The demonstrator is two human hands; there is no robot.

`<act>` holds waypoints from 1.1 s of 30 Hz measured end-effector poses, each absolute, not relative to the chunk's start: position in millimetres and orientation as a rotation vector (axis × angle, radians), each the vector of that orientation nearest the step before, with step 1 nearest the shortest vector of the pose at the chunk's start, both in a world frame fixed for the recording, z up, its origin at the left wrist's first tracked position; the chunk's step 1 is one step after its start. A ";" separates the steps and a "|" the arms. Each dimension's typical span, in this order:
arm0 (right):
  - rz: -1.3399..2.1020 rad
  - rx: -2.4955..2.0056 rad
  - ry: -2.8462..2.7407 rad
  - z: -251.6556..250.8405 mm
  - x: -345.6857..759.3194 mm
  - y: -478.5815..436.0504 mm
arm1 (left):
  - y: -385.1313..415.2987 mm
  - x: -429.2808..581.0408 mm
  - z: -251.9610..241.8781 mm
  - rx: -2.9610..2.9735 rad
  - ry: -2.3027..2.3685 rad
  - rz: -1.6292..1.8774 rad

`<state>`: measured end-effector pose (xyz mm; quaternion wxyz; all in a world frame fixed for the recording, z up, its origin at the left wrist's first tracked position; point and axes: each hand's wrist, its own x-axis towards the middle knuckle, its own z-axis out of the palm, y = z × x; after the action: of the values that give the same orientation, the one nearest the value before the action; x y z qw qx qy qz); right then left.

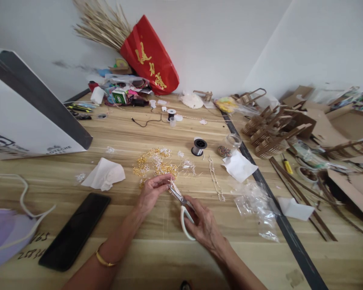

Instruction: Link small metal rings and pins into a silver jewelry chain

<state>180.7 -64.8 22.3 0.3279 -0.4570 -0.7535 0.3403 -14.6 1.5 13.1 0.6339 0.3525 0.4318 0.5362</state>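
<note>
**Scissors meet a pinched piece beside the gold pile**

The left hand (151, 194) rests on the wooden table (157, 249), with thumb and fingertips pressed together on a small piece (170, 182) that is too tiny to make out. A gold bracelet (104, 260) sits on that wrist. The right hand (204, 226) is closed around the white handles of the scissors (181, 203). Their blades point up and to the left, and the tips reach the pinched piece at the left fingertips. I cannot tell whether the blades are apart or together.

Just beyond the left hand lies a loose pile of gold rings and links (154, 163), touching the fingertips at its near edge. To its left lies a crumpled tissue (104, 174), and nearer the person a black phone (74, 231) lies flat at a slant. To the right of the pile a thin chain (216, 183) stretches along the table. Behind the chain stand 1 spool of wire (199, 147) and 1 small glass jar (230, 145), with a sheet of white paper (238, 166) beside the jar. Clear plastic bags (254, 201) lie to the right of the right hand. A red bag (149, 56) leans against the far wall
</note>
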 end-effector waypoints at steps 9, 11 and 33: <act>0.951 -1.187 -1.928 18.6 183.1 -63.7 | 0.5 -17.5 11.8 0.871 0.966 1.139; 0.984 -1.175 -1.903 17.4 183.4 -63.5 | 0.8 -18.6 12.5 0.928 0.960 1.109; 1.202 -1.249 -1.888 26.7 196.2 -59.5 | 4.5 -27.1 22.3 1.103 0.922 0.938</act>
<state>196.2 -59.5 26.7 0.2852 -0.4669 -0.7061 0.4495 -27.1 4.5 22.3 0.6535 0.4863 0.4066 0.4137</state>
